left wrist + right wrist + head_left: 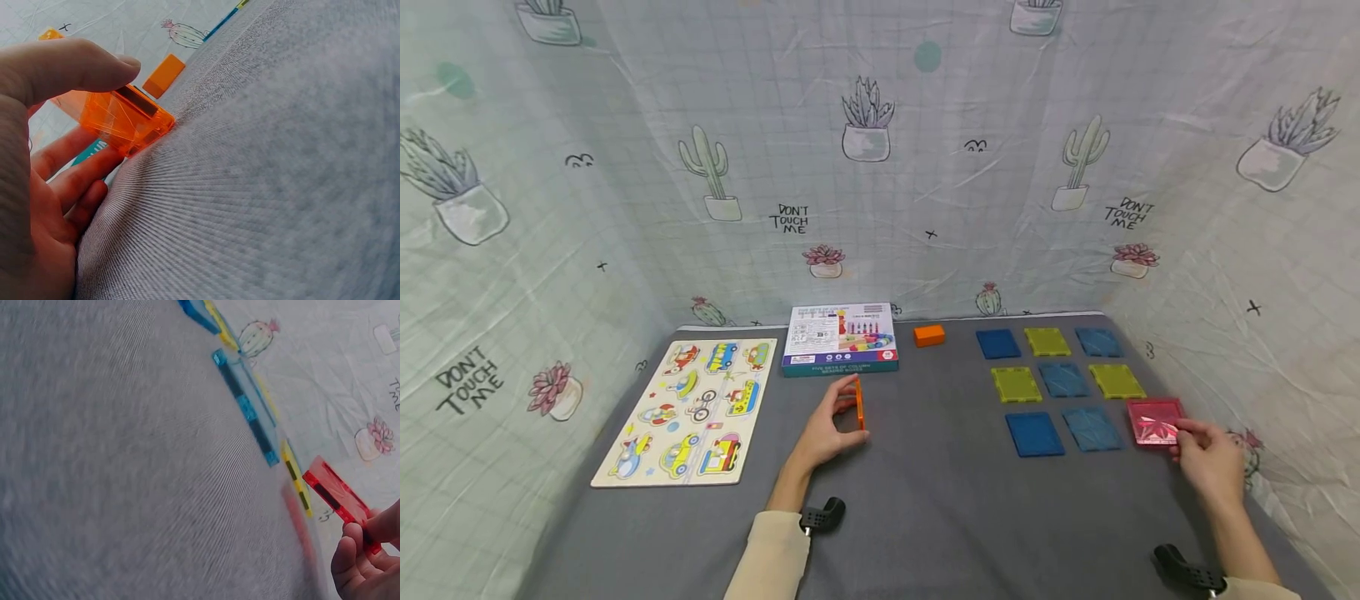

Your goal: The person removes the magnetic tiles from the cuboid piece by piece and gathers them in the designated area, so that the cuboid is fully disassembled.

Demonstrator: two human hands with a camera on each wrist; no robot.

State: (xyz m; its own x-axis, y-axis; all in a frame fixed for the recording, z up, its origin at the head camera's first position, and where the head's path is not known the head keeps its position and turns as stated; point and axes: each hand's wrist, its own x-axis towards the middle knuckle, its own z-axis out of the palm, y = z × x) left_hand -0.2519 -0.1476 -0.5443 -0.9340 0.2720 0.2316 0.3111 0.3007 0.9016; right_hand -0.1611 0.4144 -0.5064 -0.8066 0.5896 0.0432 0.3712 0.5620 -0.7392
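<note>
My left hand pinches an orange see-through magnetic tile between thumb and fingers, standing it on edge. In the left wrist view the tile has its lower edge right at the grey cloth. At the far right, my right hand grips a red see-through magnetic tile by its near right corner. The right wrist view shows this red tile tilted, with a red tint on the cloth below it. Left of it, blue tiles and yellow tiles lie in spaced rows.
A wooden picture puzzle board lies at the left. Behind my left hand is a flat toy box, with an orange block to its right. Patterned cloth walls enclose the grey table at the back and sides.
</note>
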